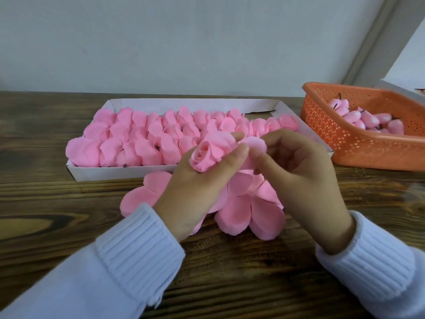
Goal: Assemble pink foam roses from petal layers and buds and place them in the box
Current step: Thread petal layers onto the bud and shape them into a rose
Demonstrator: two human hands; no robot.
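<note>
Left hand [202, 187]: thumb and fingers curled round a half-built rose [204, 156], held clear of the table. Rose is pink foam, with a tight spiral bud at the centre facing the camera and softer matte petals cupped behind it. Forefinger lies straight along the back petals.

Right hand [305, 180]: thumb and fingers pinch a petal layer [255, 145], paler pink and round-lobed, touching the rose's right side.

Beneath both hands, loose petal layers [253, 210] lie overlapping on the wooden table [69, 226], flat with broad rounded lobes, just in front of the box's near long wall.

Box [119, 173]: shallow white cardboard, lying toward the table's far edge. Finished roses [142, 139] are packed in close rows from its left end across most of its length; its far right corner shows bare card.

Orange perforated basket [358, 148] sits at the table's far right corner, with pink buds [358, 118] heaped inside, dark stems showing.

White ribbed sleeves [138, 247] cover both wrists.
</note>
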